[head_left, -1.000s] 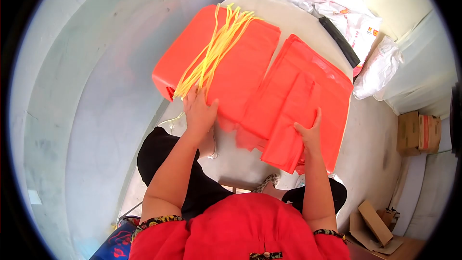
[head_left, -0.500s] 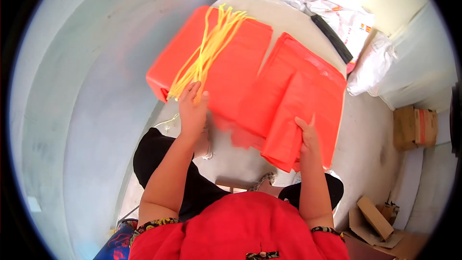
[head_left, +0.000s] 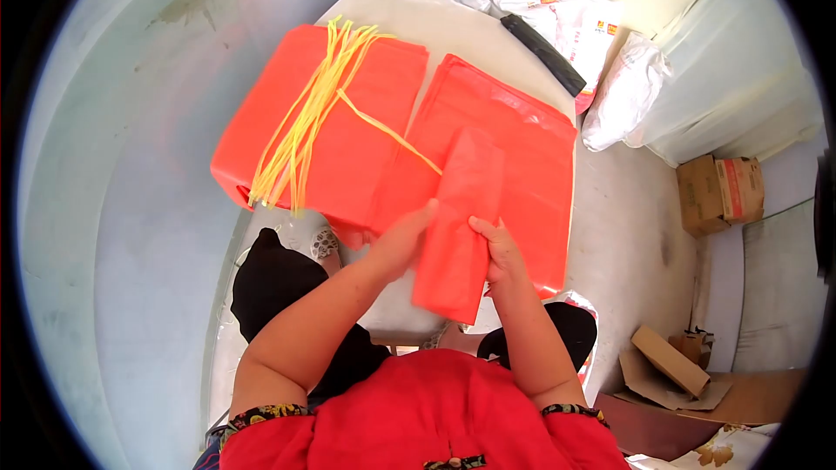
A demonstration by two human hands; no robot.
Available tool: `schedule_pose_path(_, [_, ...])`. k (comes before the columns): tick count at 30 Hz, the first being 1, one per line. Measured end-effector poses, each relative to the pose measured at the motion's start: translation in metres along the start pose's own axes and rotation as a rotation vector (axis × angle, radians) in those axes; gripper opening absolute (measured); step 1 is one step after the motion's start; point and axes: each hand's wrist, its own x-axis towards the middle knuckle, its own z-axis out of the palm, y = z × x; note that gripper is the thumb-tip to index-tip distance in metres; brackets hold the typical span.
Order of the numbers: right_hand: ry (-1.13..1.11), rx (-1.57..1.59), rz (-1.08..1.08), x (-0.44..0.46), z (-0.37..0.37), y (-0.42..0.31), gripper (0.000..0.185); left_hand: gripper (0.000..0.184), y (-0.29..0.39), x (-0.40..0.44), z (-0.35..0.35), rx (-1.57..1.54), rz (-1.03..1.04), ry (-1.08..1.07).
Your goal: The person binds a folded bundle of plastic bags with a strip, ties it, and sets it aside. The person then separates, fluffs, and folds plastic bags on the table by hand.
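In front of the person's lap, a folded red sheet [head_left: 461, 226] is held between two hands, over the near part of a table [head_left: 383, 2]. Under and beside it lie two red stacks: the left stack [head_left: 383, 91] and the right stack [head_left: 535, 183]. One bundle of yellow strips [head_left: 305, 126] crosses the left stack, its strands overlapping too much to count. One single strip [head_left: 387, 128] leaves the bundle and runs to the left edge of the folded sheet; whether it ends there or passes behind cannot be told.

The right hand [head_left: 501, 252] grips the folded sheet's right edge, thumb on top. The left hand [head_left: 402, 242] is at its left edge; its fingertips are partly hidden, so I cannot tell if they are closed on the sheet or the strip.

The folded sheet's long axis runs away from the body, its far end leaning slightly right and its near end jutting past the table's near edge. The yellow bundle also runs near to far, slanting right.

A narrow gap divides the stacks toward the far side. Beyond them is bare tabletop, with one black bar [head_left: 544, 54] along the far right.
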Motion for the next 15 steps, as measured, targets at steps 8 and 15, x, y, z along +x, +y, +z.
schedule_pose_path(8, [-0.013,-0.510,-0.010,0.005,-0.038,-0.018,0.042,0.056,-0.001,0.020,0.007,0.291,0.029,0.150])
schedule_pose_path(15, [0.039,-1.355,-0.008,-0.006,-0.076,-0.075,0.033,0.078,0.021,0.043,0.000,0.786,0.161,0.217])
